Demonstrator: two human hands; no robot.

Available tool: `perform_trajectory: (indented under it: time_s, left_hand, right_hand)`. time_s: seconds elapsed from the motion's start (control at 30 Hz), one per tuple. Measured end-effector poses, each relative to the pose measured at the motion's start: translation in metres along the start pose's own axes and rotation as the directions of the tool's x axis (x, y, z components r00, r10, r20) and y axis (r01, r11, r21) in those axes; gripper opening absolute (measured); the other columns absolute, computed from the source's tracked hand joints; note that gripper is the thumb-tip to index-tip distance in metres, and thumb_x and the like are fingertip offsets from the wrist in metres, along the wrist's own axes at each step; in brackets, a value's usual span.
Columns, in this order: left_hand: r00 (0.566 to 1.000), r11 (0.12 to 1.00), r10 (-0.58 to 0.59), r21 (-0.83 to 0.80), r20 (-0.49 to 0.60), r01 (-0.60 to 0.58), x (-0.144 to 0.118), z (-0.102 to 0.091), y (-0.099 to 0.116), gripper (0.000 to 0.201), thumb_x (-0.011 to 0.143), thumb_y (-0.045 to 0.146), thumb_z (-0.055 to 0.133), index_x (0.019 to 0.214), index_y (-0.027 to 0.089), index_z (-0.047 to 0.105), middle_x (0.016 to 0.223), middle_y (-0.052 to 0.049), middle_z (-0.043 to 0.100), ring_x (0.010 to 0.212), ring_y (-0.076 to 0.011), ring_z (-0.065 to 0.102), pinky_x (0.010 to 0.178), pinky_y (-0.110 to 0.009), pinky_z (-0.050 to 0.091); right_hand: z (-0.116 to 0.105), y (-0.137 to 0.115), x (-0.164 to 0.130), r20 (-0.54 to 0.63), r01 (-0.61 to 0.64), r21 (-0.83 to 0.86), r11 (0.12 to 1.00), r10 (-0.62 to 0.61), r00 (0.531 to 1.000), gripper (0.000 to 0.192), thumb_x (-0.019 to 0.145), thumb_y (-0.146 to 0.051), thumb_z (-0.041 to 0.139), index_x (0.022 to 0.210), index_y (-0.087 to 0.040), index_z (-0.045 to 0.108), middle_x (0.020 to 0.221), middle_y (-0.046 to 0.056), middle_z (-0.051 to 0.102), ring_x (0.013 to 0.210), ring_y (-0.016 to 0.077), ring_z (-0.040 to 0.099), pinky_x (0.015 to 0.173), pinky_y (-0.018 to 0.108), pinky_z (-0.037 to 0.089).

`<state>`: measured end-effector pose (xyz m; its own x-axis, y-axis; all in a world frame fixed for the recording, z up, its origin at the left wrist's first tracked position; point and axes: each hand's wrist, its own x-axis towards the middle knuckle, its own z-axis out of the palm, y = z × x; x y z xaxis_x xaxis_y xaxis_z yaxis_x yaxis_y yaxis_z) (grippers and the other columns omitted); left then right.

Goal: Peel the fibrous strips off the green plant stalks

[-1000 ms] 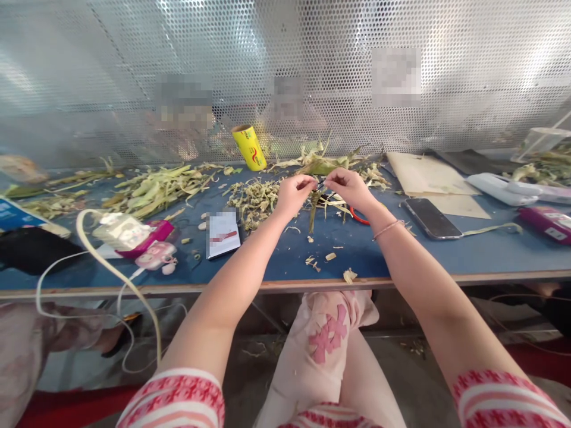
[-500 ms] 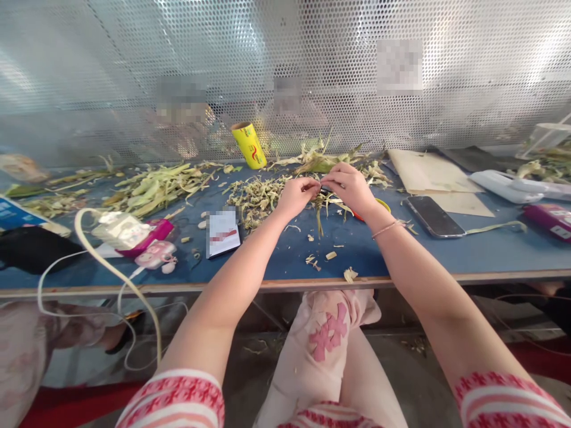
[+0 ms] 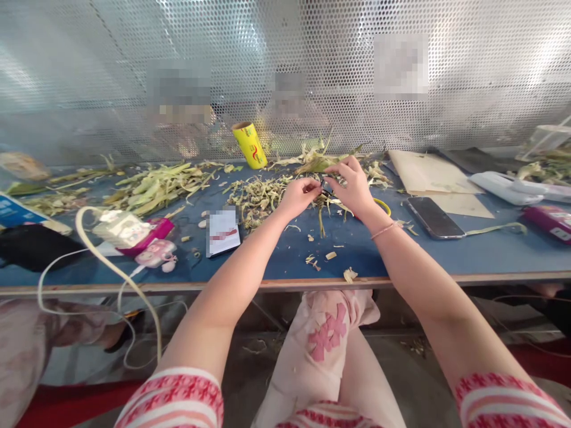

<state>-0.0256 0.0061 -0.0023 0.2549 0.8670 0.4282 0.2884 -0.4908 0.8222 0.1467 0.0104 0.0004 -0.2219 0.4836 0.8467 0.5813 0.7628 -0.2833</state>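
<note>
Blue table (image 3: 446, 255): both hands (image 3: 300, 196) pinch a green stalk (image 3: 320, 209) (husks around).

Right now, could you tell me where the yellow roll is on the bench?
In the head view the yellow roll leans at the back of the blue table, left of centre, against the perforated screen.

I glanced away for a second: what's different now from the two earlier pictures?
Both hands, left hand and right hand, stayed pinched on the same green stalk but shifted slightly away from the person, toward the husk pile. The yellow roll, phone and table kept their places.
</note>
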Motion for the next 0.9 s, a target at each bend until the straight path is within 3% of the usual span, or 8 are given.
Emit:
perform_trajectory:
  time_s: [0.2, 0.4, 0.5, 0.67, 0.9]
  left_hand:
    - [0.997, 0.995, -0.046, -0.096, -0.062, 0.040, 0.007, 0.000, -0.013, 0.004, 0.079, 0.017, 0.061, 0.077, 0.014, 0.063, 0.062, 0.002, 0.061, 0.057, -0.0094, 0.056, 0.062, -0.024, 0.046]
    - [0.997, 0.989, -0.051, -0.140, -0.055, 0.043, 0.007, 0.001, -0.016, 0.004, 0.078, 0.015, 0.062, 0.075, 0.014, 0.064, 0.063, 0.002, 0.063, 0.058, -0.0087, 0.057, 0.062, -0.023, 0.049]
    - [0.993, 0.982, -0.095, -0.168, -0.075, 0.081, 0.006, 0.002, -0.010, 0.003, 0.077, 0.013, 0.062, 0.075, 0.013, 0.065, 0.062, 0.001, 0.064, 0.057, -0.0081, 0.057, 0.060, -0.022, 0.049]
    - [0.982, 0.966, -0.172, -0.208, -0.082, 0.152, 0.004, 0.001, -0.003, 0.003, 0.077, 0.012, 0.064, 0.076, 0.013, 0.066, 0.063, 0.001, 0.066, 0.057, -0.0082, 0.059, 0.058, -0.021, 0.048]
    - [0.971, 0.931, -0.227, -0.308, -0.078, 0.194, 0.003, 0.002, 0.000, 0.002, 0.078, 0.013, 0.065, 0.077, 0.013, 0.066, 0.063, 0.001, 0.066, 0.060, -0.0088, 0.060, 0.060, -0.021, 0.047]
  right_hand:
    - [-0.003, -0.001, 0.001, 0.239, -0.021, 0.052, 0.998, 0.008, 0.971, 0.011, 0.081, -0.016, 0.059, 0.078, -0.017, 0.069, 0.080, 0.006, 0.063, 0.075, 0.0164, 0.057, 0.075, 0.033, 0.048]
    - [0.001, -0.001, 0.004, 0.362, -0.254, 0.033, 0.967, 0.226, 0.904, 0.011, 0.077, -0.019, 0.060, 0.074, -0.017, 0.071, 0.071, 0.002, 0.066, 0.064, 0.0128, 0.053, 0.064, 0.028, 0.040]
    - [0.003, -0.002, 0.004, 0.376, -0.306, 0.044, 0.951, 0.268, 0.887, 0.011, 0.077, -0.021, 0.061, 0.073, -0.017, 0.070, 0.067, 0.000, 0.064, 0.060, 0.0112, 0.049, 0.060, 0.026, 0.037]
    - [0.006, -0.001, 0.003, 0.326, -0.312, 0.051, 0.949, 0.279, 0.903, 0.008, 0.074, -0.023, 0.064, 0.072, -0.017, 0.068, 0.070, 0.001, 0.062, 0.062, 0.0114, 0.048, 0.060, 0.026, 0.036]
    - [0.008, 0.000, 0.001, 0.254, -0.184, 0.025, 0.983, 0.171, 0.952, 0.007, 0.075, -0.018, 0.063, 0.069, -0.018, 0.059, 0.073, 0.003, 0.059, 0.070, 0.0154, 0.051, 0.070, 0.030, 0.041]
